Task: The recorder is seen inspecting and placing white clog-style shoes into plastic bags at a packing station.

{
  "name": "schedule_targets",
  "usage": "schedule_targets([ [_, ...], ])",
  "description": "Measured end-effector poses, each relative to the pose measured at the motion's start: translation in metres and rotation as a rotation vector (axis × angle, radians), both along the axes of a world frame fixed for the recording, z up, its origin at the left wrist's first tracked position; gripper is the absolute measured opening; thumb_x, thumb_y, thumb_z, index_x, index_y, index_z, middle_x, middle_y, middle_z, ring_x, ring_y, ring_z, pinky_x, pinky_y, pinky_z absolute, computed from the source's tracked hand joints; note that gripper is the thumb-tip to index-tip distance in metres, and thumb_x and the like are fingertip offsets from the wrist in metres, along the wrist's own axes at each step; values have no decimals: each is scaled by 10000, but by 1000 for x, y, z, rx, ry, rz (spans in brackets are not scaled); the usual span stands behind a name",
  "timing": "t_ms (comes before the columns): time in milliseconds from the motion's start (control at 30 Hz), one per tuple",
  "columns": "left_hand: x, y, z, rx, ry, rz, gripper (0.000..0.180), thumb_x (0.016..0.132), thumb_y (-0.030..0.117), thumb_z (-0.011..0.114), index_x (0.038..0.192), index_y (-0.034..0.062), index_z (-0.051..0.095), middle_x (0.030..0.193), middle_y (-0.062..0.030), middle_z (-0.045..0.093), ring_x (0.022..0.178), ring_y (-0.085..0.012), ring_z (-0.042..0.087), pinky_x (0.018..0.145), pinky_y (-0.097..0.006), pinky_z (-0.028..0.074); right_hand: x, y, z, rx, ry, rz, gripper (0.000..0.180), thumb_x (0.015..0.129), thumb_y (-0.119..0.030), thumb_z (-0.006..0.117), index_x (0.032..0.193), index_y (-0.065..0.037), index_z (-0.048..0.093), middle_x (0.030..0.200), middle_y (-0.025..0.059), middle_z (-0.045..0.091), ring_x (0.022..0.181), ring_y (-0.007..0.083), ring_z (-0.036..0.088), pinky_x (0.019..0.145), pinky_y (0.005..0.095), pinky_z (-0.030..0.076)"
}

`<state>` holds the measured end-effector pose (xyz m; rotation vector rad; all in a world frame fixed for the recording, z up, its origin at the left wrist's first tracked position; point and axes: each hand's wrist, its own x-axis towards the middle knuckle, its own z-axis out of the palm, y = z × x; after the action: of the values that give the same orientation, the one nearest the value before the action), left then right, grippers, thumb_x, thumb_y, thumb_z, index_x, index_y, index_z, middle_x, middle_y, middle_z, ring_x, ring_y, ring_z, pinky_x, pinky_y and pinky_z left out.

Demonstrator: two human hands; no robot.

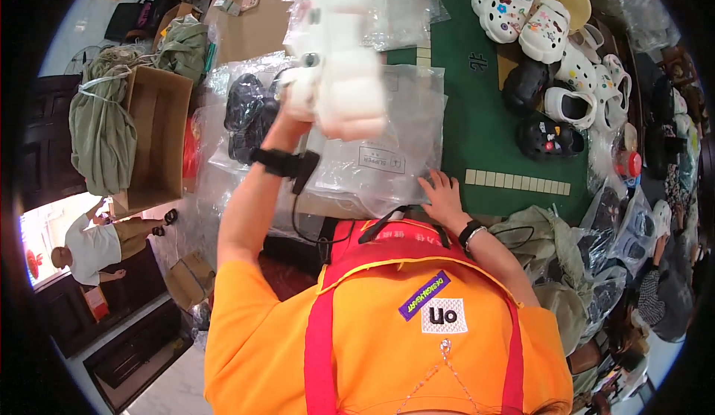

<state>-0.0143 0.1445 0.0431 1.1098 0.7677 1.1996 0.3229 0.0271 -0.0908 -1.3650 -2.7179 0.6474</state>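
Green felt covers the table [477, 128], with rows of pale tiles set along its edges, and clear plastic bags are heaped over its near side. On the far right of the table lies a loose pile of foam clogs [555, 50], white ones studded with coloured charms, a yellow pair behind them and black ones nearer the middle. Under the raised arm, a clear plastic bag [249, 117] holds black clogs. A flat clear plastic bag with a white label [380, 158] lies in front of the person.

The left hand [298, 91] is lifted above the table, its fingers closed around a pair of white foam clogs [339, 65], blurred and held upright over the bags. The right hand [441, 195] lies open, fingers spread, pressing flat on the near edge of the labelled bag.

To the left stands an open brown cardboard box [156, 136], its visible inside bare, with an olive cloth sack [100, 128] tied with cord beside it. More bagged shoes [618, 229] crowd the right side. Another person in a white shirt [93, 247] crouches on the floor at the far left.
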Motion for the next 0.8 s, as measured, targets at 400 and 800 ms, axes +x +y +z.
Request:
schedule_targets([
  [400,-81,-166,27,-400,-189,532,428,828,306,513,1151,30,455,1074,-76,547,958,-210,543,833,-363,448,-28,29,3,80,248,159,263,675,-182,608,922,-115,546,961,59,512,885,241,494,716,386,352],
  [800,-61,-232,-12,-600,912,458,284,793,196,491,1040,64,540,1021,-148,548,935,-245,523,786,-340,416,-35,11,-1,67,111,344,116,728,-198,541,808,-120,569,805,85,528,758,263,546,624,443,372],
])
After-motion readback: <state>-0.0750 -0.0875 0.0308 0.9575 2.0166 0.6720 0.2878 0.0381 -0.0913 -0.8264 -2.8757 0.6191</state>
